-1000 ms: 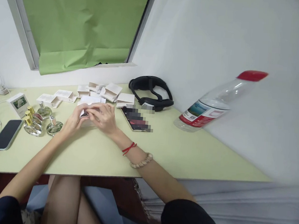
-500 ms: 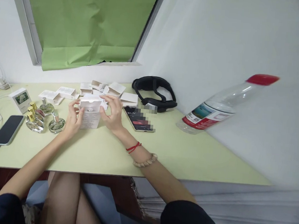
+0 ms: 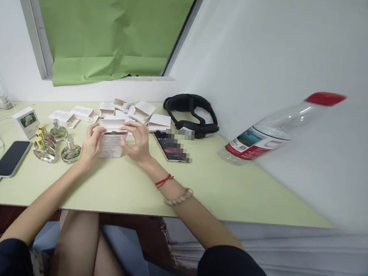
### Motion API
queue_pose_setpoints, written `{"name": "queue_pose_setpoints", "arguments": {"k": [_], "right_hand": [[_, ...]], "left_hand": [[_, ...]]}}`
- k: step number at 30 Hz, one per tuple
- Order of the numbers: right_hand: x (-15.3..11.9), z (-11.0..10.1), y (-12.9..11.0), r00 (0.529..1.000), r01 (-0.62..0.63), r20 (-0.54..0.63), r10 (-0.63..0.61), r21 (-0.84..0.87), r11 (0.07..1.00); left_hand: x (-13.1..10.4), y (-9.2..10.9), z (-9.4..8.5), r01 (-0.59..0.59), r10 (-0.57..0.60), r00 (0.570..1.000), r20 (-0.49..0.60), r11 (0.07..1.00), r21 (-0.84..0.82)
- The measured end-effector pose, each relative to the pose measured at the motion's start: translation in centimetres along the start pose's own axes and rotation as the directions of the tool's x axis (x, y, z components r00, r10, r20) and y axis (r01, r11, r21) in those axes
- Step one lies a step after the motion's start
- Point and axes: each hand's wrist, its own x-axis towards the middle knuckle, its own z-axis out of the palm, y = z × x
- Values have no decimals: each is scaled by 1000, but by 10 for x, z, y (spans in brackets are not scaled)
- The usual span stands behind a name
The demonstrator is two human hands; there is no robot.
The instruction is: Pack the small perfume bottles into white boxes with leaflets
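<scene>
A white box (image 3: pixel 111 145) stands on the bench (image 3: pixel 230 193) between the left hand (image 3: pixel 92 146) and the right hand (image 3: pixel 137 142), its printed side facing the wearer and its top flap (image 3: pixel 110 124) raised at the far side. The left hand's fingers (image 3: pixel 91 132) are bent and closed on the box's left edge near the top, with the thumb at the near corner. The right hand's fingers (image 3: pixel 135 127) reach over the top right corner toward the raised flap, while its thumb lies at the right edge of the printed side, lower down, so thumb and forefinger are apart. Whether that forefinger presses on the flap is too small to tell. Both forearms come in from the near edge of the bench and slant inward to the box; the left wrist rests low by the bench, and the right one, bearing a red string (image 3: pixel 164 181) and a beaded bracelet (image 3: pixel 179 197), angles in from the right. Glass bottles (image 3: pixel 44 153) stand left of the left hand, opened white cartons (image 3: pixel 141 111) lie beyond the box, and a dark phone (image 3: pixel 169 147) lies right of the right hand.
</scene>
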Motion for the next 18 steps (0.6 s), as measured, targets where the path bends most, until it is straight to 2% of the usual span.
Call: {"name": "queue_pose_setpoints", "arguments": {"k": [4, 8, 11, 14, 18], "right_hand": [[2, 1, -1, 1000, 12, -15, -12, -1, 1000], [3, 1, 0, 1000, -1, -21, 2, 47, 999], [4, 1, -2, 996, 1, -86, 6, 89, 996], [6, 0, -4, 988, 29, -152, -5, 158, 987], [5, 0, -8, 995, 34, -98, -14, 210, 977]], "left_hand": [[-2, 0, 0, 2, -2, 1000, -10, 1000, 6], [-6, 2, 2, 42, -41, 998, 37, 999, -23], [-9, 4, 5, 49, -49, 999, 5, 999, 6], [-11, 4, 7, 15, -8, 998, -68, 995, 101], [-13, 2, 9, -80, 97, 992, -83, 979, 188]]}}
